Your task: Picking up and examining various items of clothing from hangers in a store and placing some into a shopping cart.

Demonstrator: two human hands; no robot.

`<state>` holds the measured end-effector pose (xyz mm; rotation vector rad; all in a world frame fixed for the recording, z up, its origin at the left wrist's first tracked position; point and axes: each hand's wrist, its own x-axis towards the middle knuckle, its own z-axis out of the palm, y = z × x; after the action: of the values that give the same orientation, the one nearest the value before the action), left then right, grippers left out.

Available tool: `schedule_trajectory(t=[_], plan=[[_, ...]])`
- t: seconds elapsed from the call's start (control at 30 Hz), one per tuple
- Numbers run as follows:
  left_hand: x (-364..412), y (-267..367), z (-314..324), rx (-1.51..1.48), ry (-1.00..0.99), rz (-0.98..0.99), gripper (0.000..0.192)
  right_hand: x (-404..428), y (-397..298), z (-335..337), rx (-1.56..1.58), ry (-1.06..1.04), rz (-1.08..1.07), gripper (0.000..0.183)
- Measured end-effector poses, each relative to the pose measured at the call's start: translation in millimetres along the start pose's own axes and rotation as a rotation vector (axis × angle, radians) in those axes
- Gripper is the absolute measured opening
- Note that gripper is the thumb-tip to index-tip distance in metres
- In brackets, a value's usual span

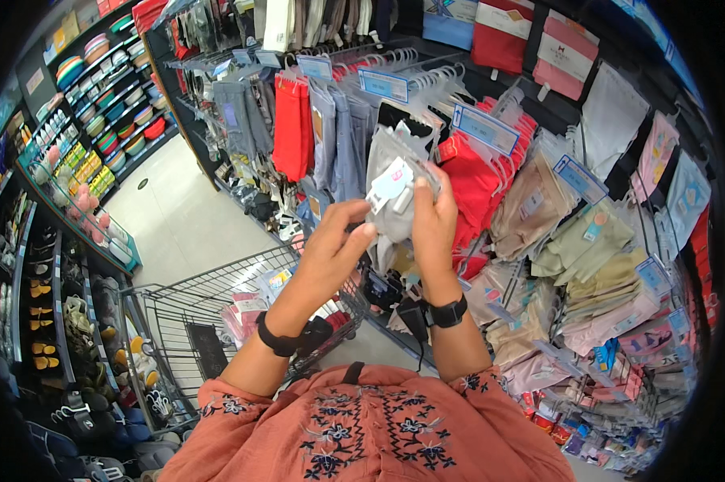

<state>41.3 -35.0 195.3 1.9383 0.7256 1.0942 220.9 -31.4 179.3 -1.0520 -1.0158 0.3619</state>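
A light grey garment (389, 217), seemingly underwear, is held up in front of the rack by my right hand (433, 208). My right thumb presses on its front, beside a small white security tag (404, 199). A pale hang tag (392, 181) with a printed code lies over the cloth. My left hand (337, 244) is at the garment's left edge, with its fingertips by the lower corner of the hang tag. Thumb and fingers are a little apart there; whether they pinch the tag or cloth is unclear. Each wrist wears a black band.
A wire shopping cart (187, 301) with packaged goods stands at left. Red garments (468, 187), beige garments (531, 208) and grey trousers (338, 138) hang on hooks ahead. Price labels (486, 128) jut out. Slippers (43, 325) fill the left shelves; an aisle floor (175, 211) runs beyond.
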Motion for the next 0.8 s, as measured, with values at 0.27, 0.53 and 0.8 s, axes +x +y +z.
schedule_trajectory(t=[0.27,0.53,0.8], plan=[[-62.5,-56.6,-36.2,0.0,0.007,-0.268,0.038,57.7,22.4,18.1,0.104,0.018,-0.099,0.037],[-135.1,-94.9,-65.2,0.101,0.1,-0.556,0.039,85.0,42.5,35.8,-0.072,0.009,-0.137,0.039],[-235.4,-181.8,-64.2,0.289,0.049,-0.677,0.049,48.5,35.4,13.7,0.017,-0.113,-0.034,0.039]])
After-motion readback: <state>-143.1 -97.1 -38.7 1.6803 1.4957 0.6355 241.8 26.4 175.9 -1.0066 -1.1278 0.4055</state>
